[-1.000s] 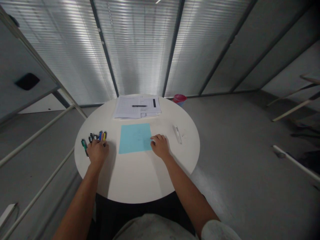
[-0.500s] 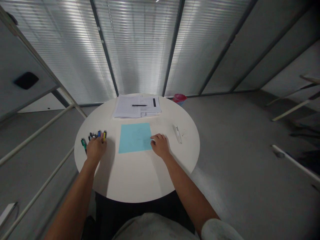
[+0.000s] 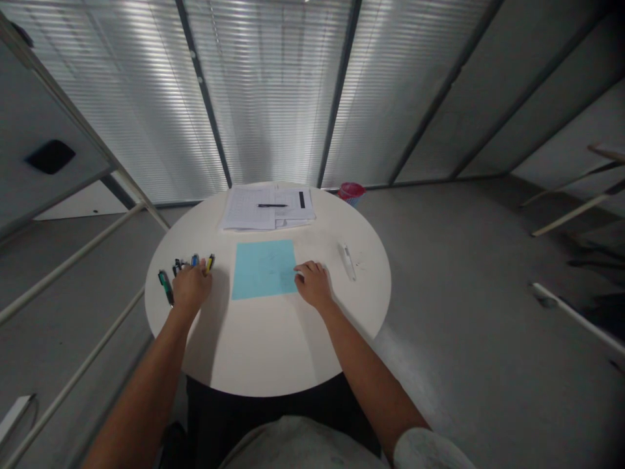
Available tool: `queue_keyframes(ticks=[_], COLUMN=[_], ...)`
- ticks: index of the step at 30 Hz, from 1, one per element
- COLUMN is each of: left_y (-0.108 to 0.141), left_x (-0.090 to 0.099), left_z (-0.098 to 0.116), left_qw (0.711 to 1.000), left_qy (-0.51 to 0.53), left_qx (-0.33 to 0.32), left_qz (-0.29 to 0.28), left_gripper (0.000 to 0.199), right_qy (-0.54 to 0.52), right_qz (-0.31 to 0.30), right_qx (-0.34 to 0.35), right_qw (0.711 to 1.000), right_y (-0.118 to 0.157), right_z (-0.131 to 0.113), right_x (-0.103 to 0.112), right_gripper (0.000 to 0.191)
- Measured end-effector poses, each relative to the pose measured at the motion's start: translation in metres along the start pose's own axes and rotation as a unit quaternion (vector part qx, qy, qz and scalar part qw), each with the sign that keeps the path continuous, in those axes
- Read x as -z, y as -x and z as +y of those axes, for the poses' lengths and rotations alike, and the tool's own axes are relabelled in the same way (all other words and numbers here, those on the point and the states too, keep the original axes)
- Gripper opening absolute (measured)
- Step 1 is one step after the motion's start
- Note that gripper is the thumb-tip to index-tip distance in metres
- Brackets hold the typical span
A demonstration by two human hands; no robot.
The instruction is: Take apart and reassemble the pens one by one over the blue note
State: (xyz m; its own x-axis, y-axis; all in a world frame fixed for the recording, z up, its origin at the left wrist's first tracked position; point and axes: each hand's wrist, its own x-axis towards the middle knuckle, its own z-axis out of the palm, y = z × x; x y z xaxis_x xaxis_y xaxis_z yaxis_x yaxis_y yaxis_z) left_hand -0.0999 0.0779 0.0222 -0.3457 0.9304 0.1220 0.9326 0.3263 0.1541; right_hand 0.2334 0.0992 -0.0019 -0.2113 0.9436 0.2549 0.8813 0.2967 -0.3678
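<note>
My left hand [image 3: 191, 286] lies over a row of several pens at the left of the round white table [image 3: 312, 352]. Its fingertips touch the pens, and I cannot tell whether it grips one. A green pen [image 3: 165, 287] sits left of the hand, and a yellow-clipped pen [image 3: 209, 263] leans just beyond the fingers. My right hand [image 3: 312, 284] rests flat-fingered on the table, its fingertips on the right edge of a light blue paper sheet [image 3: 264, 269]. It holds nothing.
A white marker [image 3: 347, 262] lies right of my right hand. A stack of papers [image 3: 247, 208] with a black pen [image 3: 272, 205] lies at the far edge. A red-rimmed waste bin [image 3: 351, 192] stands beyond the table on the grey floor.
The yellow-clipped pen has shifted right and now leans apart from the other pens. My left hand has moved slightly. My right hand stays in place.
</note>
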Motion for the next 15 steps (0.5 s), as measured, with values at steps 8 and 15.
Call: queue_keyframes(ticks=[8, 15], left_y=[0.0007, -0.0043], left_x=[-0.001, -0.0025], left_z=[0.0044, 0.0003], left_qw=[0.998, 1.0], left_qy=[-0.054, 0.002], left_qx=[-0.014, 0.0], left_qz=[0.003, -0.012], left_gripper=[0.05, 0.047], right_qy=[-0.002, 0.009], right_qz=[0.0, 0.0], right_qx=[0.003, 0.014], right_qw=[1.0, 1.0], right_y=[-0.0001, 0.0014], right_z=[-0.0007, -0.0018], right_x=[0.0004, 0.0024], right_gripper=[0.021, 0.027])
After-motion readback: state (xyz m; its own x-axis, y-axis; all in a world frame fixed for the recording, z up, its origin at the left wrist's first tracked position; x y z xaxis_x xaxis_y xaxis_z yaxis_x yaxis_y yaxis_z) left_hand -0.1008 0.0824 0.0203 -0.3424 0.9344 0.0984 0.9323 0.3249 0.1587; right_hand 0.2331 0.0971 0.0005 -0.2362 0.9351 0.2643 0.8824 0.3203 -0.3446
